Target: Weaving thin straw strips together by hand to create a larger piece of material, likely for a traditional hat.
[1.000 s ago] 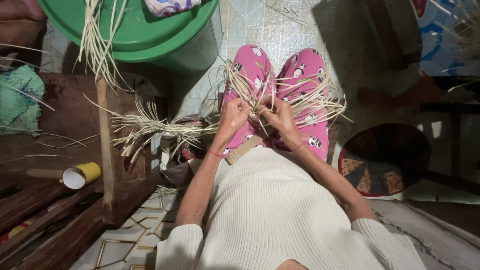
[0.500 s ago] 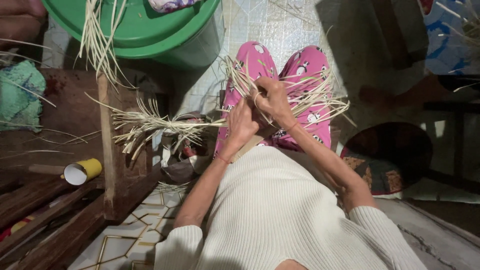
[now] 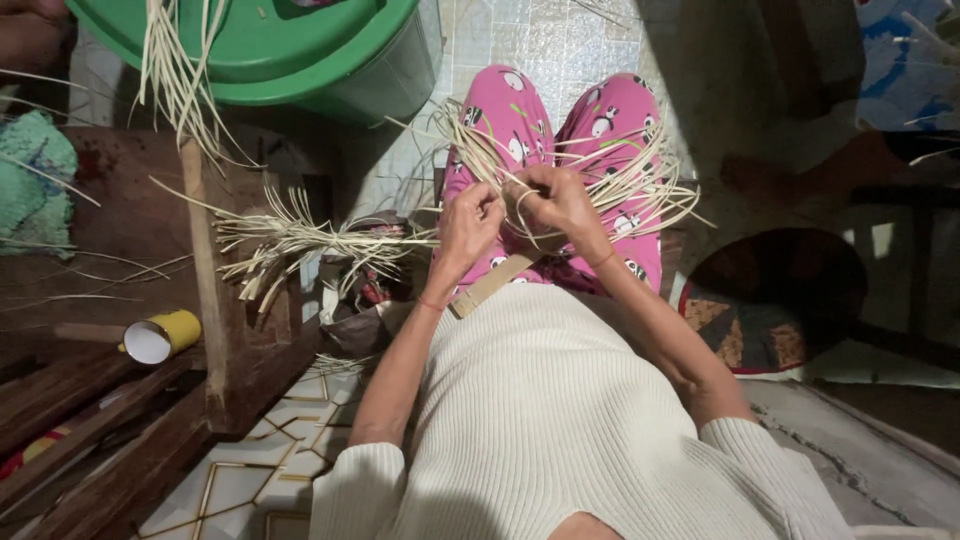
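Two hands are busy mid-frame over the lap: the left hand (image 3: 470, 225) and right hand (image 3: 555, 200) both pinch pale straw strips (image 3: 640, 185), too many to count, fanned across pink trousers. One bundled sheaf (image 3: 300, 240) lies centre-left on one wooden bench (image 3: 215, 290). One green tub (image 3: 290, 50) sits upper left, one yellow cup (image 3: 160, 337) at left.

Green tub (image 3: 290, 55) and teal cloth (image 3: 30, 185) cut by frame edges.
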